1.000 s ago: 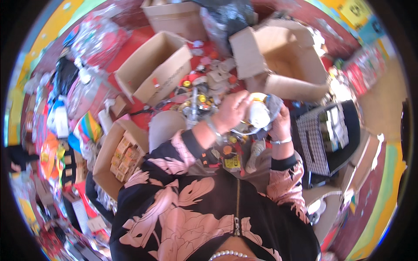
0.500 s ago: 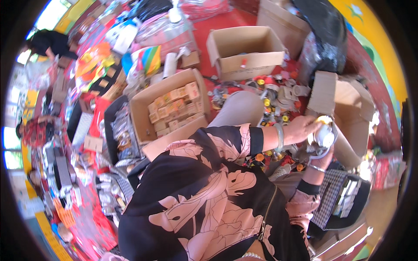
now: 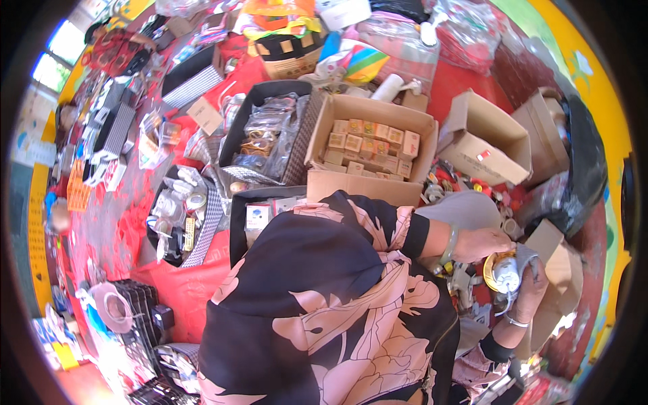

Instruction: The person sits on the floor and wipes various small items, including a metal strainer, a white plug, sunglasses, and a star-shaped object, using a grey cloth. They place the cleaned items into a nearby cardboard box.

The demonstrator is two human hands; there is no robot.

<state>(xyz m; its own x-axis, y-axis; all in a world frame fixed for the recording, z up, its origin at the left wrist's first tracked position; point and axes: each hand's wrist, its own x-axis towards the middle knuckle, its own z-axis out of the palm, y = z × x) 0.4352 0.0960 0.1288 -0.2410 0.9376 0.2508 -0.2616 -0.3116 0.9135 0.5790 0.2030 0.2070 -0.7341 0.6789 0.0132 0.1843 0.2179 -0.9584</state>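
Small round gold-rimmed white object [image 3: 505, 273] is sitting at the far right, below the open cardboard box of small cartons [image 3: 370, 145], and we are holding it between both hands. Our right hand [image 3: 530, 287] is cupping it from underneath, while our left hand [image 3: 482, 244] is closing over its top edge.

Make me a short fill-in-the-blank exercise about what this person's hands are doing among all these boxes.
1. The right hand holds a small round white object with a ____ coloured rim.
2. The left hand wears a pale ____ on its wrist.
3. The open cardboard box beyond the left arm is filled with rows of small ____.
4. The sleeves carry a pink ____ pattern on black.

Missing words: gold; bangle; boxes; floral
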